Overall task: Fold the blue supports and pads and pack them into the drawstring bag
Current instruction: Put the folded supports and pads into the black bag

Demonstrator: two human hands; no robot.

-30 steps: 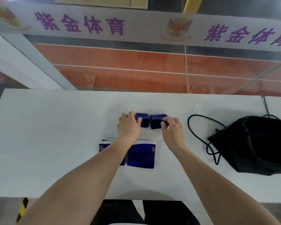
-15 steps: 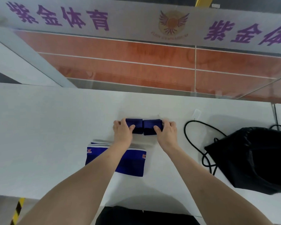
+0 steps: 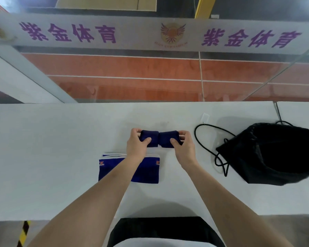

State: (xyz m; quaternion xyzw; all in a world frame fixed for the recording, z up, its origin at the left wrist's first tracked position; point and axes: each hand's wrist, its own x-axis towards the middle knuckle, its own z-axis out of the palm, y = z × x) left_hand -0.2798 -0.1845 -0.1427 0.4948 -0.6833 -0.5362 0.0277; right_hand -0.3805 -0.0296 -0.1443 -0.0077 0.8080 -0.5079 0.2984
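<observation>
Left hand (image 3: 137, 146) and right hand (image 3: 183, 147) each pinched a small folded blue pad (image 3: 149, 138) mid-table (image 3: 52, 148), pads touching end to end — soft, light, squashable; best gripped across the fold. Drawstring bag (image 3: 275, 154) lay right.

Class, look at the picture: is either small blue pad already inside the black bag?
No: the left hand and right hand each hold a pad above the table, beside the bag.
</observation>
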